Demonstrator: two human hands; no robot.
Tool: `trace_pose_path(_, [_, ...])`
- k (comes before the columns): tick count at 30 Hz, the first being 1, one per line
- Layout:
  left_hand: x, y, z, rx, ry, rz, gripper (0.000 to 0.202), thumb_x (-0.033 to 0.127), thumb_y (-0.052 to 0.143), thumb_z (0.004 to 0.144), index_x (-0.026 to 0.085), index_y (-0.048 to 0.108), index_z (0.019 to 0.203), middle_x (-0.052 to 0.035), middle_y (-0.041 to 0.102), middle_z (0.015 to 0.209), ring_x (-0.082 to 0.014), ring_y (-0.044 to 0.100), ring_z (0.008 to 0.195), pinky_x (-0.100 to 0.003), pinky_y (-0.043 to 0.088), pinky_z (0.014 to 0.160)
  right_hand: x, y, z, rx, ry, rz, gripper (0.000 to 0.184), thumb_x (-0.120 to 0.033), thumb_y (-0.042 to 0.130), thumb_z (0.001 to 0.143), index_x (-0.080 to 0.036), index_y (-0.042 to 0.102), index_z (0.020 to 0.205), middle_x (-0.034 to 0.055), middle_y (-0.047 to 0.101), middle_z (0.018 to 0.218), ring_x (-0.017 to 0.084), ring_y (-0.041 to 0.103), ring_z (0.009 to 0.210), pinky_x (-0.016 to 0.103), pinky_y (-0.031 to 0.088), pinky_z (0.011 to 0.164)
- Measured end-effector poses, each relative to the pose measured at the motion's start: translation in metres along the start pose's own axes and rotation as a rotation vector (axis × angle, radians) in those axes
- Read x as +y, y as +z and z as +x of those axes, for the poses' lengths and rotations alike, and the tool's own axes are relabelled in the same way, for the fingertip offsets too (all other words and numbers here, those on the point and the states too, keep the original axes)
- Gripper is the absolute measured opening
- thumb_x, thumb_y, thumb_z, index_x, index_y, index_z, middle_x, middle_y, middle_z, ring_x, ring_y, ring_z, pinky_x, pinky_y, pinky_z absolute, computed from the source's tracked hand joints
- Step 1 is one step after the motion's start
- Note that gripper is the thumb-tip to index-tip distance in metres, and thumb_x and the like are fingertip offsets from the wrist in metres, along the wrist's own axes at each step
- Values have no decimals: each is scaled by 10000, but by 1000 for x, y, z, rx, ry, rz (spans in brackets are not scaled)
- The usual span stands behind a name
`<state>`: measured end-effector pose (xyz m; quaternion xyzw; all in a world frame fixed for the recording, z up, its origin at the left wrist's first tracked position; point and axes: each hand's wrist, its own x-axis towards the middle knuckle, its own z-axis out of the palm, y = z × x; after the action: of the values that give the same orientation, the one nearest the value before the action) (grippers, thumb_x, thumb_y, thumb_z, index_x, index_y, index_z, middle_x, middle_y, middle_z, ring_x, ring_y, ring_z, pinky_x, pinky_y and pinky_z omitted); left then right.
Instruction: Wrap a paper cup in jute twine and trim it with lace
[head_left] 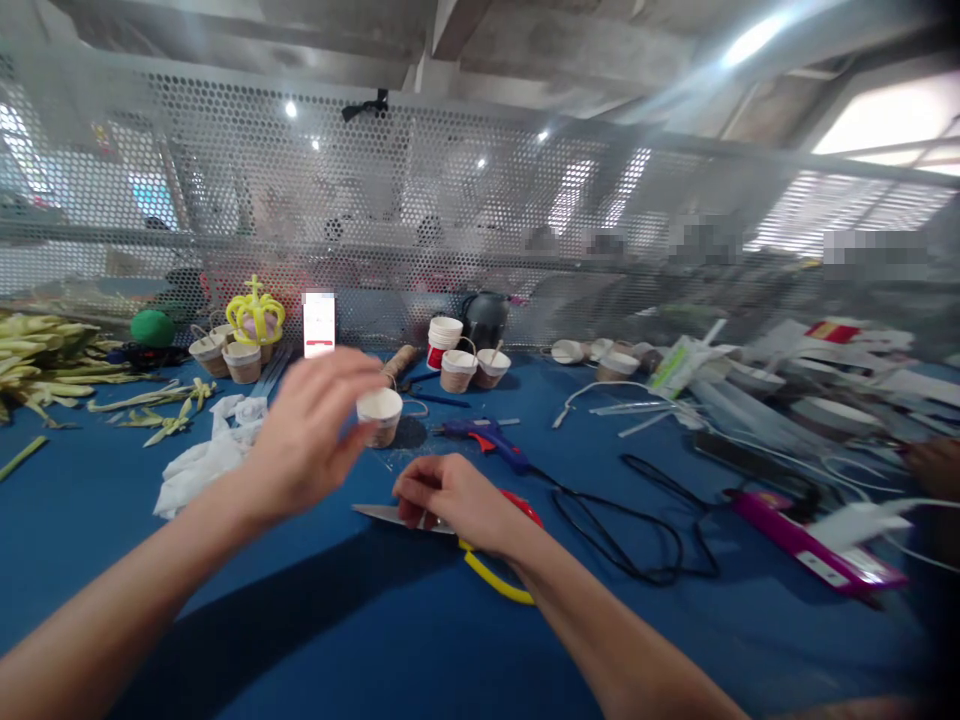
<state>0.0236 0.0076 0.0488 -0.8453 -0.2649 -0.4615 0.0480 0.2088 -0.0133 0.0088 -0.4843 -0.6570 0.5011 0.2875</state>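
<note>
My left hand [307, 430] is raised above the blue table [375, 620], fingers loosely spread and a little blurred, next to a small twine-wrapped paper cup [380, 415]; whether it touches the cup is unclear. My right hand [457, 500] rests on the table, closed around scissors [450, 525] with red and yellow handles, the blade pointing left.
A blue glue gun [487, 440] with a black cord [637, 540] lies behind the scissors. More small cups [469, 368], a yellow crown ornament [255, 315], white cloth [210, 455], green leaves [45, 360] and a purple tool [810, 545] lie around. A perforated metal screen [450, 200] backs the table.
</note>
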Motion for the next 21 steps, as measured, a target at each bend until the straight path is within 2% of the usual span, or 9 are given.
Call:
trace_pose_path(1, [6, 3, -2, -154, 130, 12, 230, 148, 521, 778, 171, 543, 1006, -94, 593, 1055, -224, 485, 1061, -381, 329, 951, -1, 0, 0, -5, -11, -36, 133, -196, 521, 756, -153, 558, 635, -1, 596, 561, 93, 522, 494, 216, 406, 499])
trace_pose_path(2, [12, 8, -5, -304, 188, 40, 204, 138, 495, 792, 160, 549, 987, -98, 607, 1022, -225, 509, 1024, -392, 336, 946, -2, -1, -1, -13, -23, -71, 135, -169, 517, 744, -157, 557, 615, -5, 591, 552, 101, 524, 503, 220, 405, 506])
trace_pose_path(4, [19, 18, -11, -517, 172, 116, 166, 85, 453, 796, 130, 563, 912, -98, 632, 886, -217, 565, 879, -409, 376, 900, -4, -2, -3, -34, -41, -137, 154, -89, 501, 697, -163, 545, 569, -12, 582, 540, 113, 533, 521, 225, 407, 524])
trace_pose_path(6, [21, 26, -15, -638, 121, 185, 152, 52, 434, 787, 114, 561, 841, -95, 629, 780, -218, 580, 760, -390, 443, 777, -8, -5, -5, -56, -45, -197, 186, -17, 463, 634, -166, 535, 550, -17, 582, 537, 118, 539, 522, 224, 409, 529])
trace_pose_path(9, [16, 30, -17, -690, 84, 230, 150, 43, 433, 781, 123, 557, 810, -91, 617, 741, -222, 580, 696, -343, 465, 637, -16, -9, -6, -93, -41, -265, 200, -6, 436, 608, -168, 548, 574, -15, 602, 550, 120, 549, 513, 221, 415, 521])
trace_pose_path(15, [4, 30, -17, -711, 81, 239, 193, 55, 417, 798, 135, 593, 787, -68, 594, 699, -195, 579, 639, -288, 451, 577, -32, -17, -2, -189, -19, -357, 177, -70, 448, 667, -164, 548, 554, -1, 611, 534, 120, 565, 510, 216, 435, 508])
trace_pose_path(21, [-2, 37, -21, -679, 28, 183, 207, 79, 407, 807, 137, 605, 820, -66, 589, 707, -177, 572, 610, -253, 426, 522, -33, -20, 8, -272, -5, -409, 171, -71, 453, 717, -138, 591, 642, 9, 640, 560, 107, 595, 507, 208, 468, 516])
